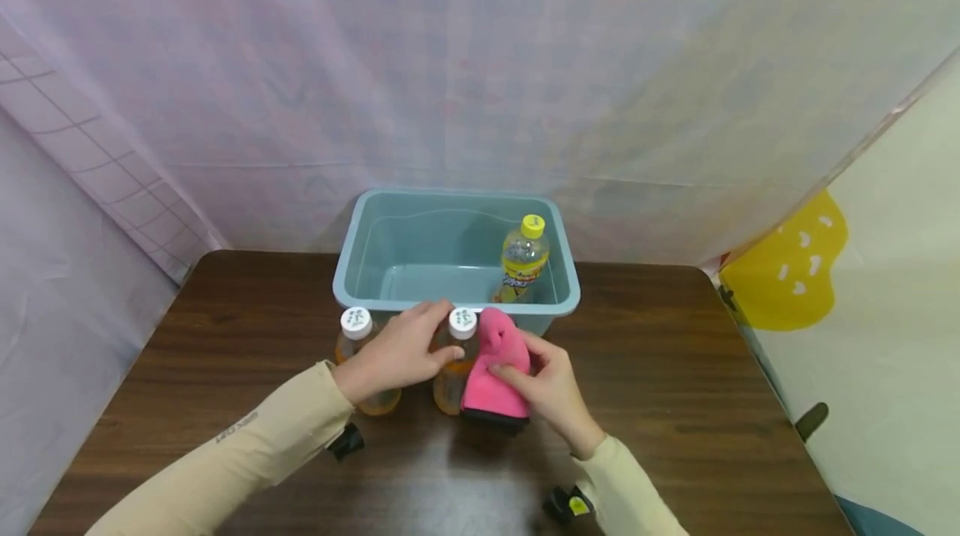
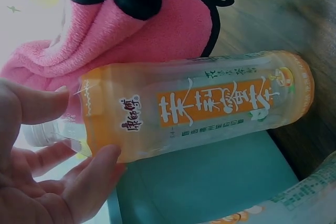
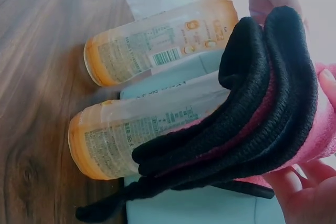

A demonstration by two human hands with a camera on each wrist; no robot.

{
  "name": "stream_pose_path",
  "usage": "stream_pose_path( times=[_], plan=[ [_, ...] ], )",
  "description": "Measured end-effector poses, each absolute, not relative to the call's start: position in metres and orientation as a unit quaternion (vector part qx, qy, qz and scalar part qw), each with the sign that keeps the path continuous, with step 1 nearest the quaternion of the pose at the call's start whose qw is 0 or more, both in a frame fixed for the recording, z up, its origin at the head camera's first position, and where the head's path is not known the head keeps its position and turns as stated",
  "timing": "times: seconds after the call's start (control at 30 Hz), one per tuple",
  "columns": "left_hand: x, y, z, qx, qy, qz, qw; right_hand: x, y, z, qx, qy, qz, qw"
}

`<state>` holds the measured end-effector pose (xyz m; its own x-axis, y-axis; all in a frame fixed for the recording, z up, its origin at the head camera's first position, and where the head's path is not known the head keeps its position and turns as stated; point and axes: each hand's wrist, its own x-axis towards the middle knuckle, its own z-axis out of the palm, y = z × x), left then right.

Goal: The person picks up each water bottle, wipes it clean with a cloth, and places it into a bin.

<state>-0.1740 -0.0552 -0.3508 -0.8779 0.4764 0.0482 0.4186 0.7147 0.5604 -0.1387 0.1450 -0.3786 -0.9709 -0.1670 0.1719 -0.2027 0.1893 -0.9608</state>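
Observation:
My left hand (image 1: pixel 408 353) is around the upper part of a clear bottle (image 2: pixel 210 106) with a white cap and orange label, thumb and fingers on either side. It stands upright on the table before the bin. A second, similar bottle (image 3: pixel 163 38) stands to the left, partly behind my left wrist. My right hand (image 1: pixel 555 390) pinches a folded pink towel (image 1: pixel 495 373) with black edging, thumb in front. The towel hangs close against the right side of the held bottle; its folds hide part of that bottle in the right wrist view.
A blue-grey plastic bin (image 1: pixel 566 294) sits at the back of the dark wood table (image 1: pixel 645 369). Inside it, on the right, stands a yellow-capped bottle (image 1: pixel 525 257). A pale curtain (image 1: pixel 480 61) hangs behind the table.

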Motion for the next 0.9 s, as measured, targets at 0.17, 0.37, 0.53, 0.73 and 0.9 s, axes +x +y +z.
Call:
stream_pose_path(
  times=[0.17,0.37,0.53,0.73,0.9],
  plan=[
    [-0.174,-0.057,-0.350,0.244,0.924,0.292,0.044,-0.141,0.140,-0.379,0.135,-0.780,0.610,0.032],
    [-0.176,-0.058,-0.349,0.250,0.922,0.290,0.045,-0.146,0.138,-0.390,0.148,-0.787,0.596,0.052],
    [-0.175,-0.059,-0.347,0.261,0.921,0.287,0.036,-0.152,0.142,-0.405,0.142,-0.787,0.600,0.040],
    [-0.174,-0.059,-0.347,0.269,0.917,0.292,0.036,-0.152,0.143,-0.410,0.158,-0.779,0.606,0.040],
    [-0.174,-0.060,-0.347,0.263,0.917,0.297,0.046,-0.152,0.141,-0.414,0.173,-0.777,0.603,0.046]
  ],
)
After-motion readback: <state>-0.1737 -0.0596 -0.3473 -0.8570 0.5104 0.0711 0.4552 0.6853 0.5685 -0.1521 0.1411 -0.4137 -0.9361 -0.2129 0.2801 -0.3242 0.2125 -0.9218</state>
